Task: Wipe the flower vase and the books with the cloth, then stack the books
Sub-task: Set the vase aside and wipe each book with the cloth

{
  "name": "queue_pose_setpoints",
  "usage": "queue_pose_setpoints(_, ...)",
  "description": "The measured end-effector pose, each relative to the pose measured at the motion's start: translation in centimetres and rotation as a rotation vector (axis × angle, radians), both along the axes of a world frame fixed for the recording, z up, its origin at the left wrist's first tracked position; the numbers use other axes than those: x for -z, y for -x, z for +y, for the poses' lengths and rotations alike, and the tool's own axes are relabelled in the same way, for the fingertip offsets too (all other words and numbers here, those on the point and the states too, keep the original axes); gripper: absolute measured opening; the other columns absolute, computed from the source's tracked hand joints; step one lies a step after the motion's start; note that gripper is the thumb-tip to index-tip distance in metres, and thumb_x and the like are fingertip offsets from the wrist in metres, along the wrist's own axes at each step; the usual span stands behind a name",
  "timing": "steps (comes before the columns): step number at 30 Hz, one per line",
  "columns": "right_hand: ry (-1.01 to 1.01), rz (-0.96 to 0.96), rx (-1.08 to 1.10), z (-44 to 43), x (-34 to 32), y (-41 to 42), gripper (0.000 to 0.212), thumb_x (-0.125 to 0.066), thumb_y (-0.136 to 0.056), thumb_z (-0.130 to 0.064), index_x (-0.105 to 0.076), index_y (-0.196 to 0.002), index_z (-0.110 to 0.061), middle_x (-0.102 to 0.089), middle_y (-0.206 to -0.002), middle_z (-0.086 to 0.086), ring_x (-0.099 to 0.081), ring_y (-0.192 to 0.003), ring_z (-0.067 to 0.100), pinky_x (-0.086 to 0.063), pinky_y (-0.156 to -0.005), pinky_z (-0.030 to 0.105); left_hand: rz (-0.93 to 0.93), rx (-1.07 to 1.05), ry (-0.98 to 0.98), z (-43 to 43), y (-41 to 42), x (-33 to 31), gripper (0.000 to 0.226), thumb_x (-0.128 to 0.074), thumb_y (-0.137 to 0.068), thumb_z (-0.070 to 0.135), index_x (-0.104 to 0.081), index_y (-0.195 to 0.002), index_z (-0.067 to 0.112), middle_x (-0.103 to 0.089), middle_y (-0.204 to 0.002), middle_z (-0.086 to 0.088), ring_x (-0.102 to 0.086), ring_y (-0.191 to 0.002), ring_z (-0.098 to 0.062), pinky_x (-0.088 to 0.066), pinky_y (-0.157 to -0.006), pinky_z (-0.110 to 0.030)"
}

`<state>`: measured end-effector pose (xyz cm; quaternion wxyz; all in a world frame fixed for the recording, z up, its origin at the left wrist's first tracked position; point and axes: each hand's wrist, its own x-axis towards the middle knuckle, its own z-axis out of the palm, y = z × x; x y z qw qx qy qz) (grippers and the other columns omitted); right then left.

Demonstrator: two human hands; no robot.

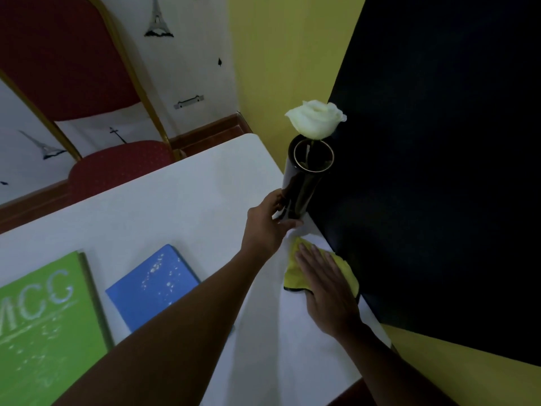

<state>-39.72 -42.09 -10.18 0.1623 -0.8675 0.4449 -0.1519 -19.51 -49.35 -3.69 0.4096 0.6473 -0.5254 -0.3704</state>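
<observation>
A tall black vase [304,183] with a gold rim stands upright at the right edge of the white table [164,206], holding a white rose [316,118]. My left hand [268,224] wraps around the vase's lower part. My right hand [325,279] lies flat, fingers spread, on a yellow cloth [347,268] lying on the table just in front of the vase. A blue book [152,285] lies flat left of my left forearm. A green book [44,326] with white letters lies at the far left. Both covers show white specks.
A red chair [96,112] with a gold frame stands behind the table's far edge. A black panel [439,171] and yellow wall [278,54] rise directly to the right of the vase and cloth.
</observation>
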Motion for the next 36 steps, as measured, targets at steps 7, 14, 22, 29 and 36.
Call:
queue_pose_setpoints(7,-0.034,0.015,-0.029,-0.5,-0.3,0.3,0.064,-0.039,-0.091,-0.005,-0.043,-0.154,-0.01,-0.037,-0.164,0.004,-0.029,-0.155,0.021,-0.029,-0.125,0.05,-0.12,0.081,-0.123,0.7,-0.1,-0.6,0.061,-0.083,-0.084,0.027,-0.057,-0.137,0.016,-0.072,-0.123,-0.007,-0.068,-0.102,-0.028,-0.056,-0.089,-0.045)
queue_pose_setpoints(14,-0.146,-0.025,0.042,-0.2,-2.2,-0.9,0.071,-0.041,-0.083,0.013,-0.049,-0.15,-0.008,-0.041,-0.161,0.006,-0.035,-0.152,0.029,-0.027,-0.124,0.052,-0.308,-0.013,-0.294,9.1,-4.4,-1.1,0.079,-0.062,-0.097,0.047,-0.02,-0.161,0.026,-0.031,-0.166,0.003,-0.03,-0.151,-0.018,-0.033,-0.12,-0.037)
queue_pose_setpoints(22,-0.443,-0.431,0.144,2.3,-6.7,-11.4,0.073,-0.043,-0.096,0.02,-0.036,-0.157,-0.019,-0.032,-0.164,-0.012,-0.028,-0.152,0.004,-0.026,-0.121,0.014,-0.683,-0.211,-0.329,24.0,-13.1,-0.1,0.097,-0.057,-0.088,0.068,-0.03,-0.157,0.006,-0.031,-0.165,-0.01,-0.023,-0.155,-0.028,-0.019,-0.126,-0.045)
queue_pose_setpoints(29,-0.56,-0.388,0.093,4.0,-8.0,-23.8,0.053,-0.046,-0.107,-0.005,-0.037,-0.157,-0.02,-0.033,-0.167,0.0,-0.027,-0.155,0.016,-0.026,-0.124,0.028,-0.845,-0.058,-0.484,29.6,-17.6,1.5,0.14,-0.031,-0.062,0.106,-0.018,-0.161,0.008,-0.014,-0.169,-0.005,-0.006,-0.157,-0.02,0.0,-0.125,-0.047)
queue_pose_setpoints(36,-0.407,-0.106,-0.1,6.4,-4.1,-28.2,0.058,-0.045,-0.108,-0.015,-0.024,-0.162,-0.015,-0.01,-0.173,0.006,-0.001,-0.16,0.024,-0.001,-0.13,0.044,-0.865,-0.006,-0.548,29.5,-18.3,1.9,0.147,-0.022,-0.052,0.109,0.003,-0.161,0.014,0.011,-0.168,0.0,0.014,-0.156,-0.018,0.012,-0.124,-0.052)
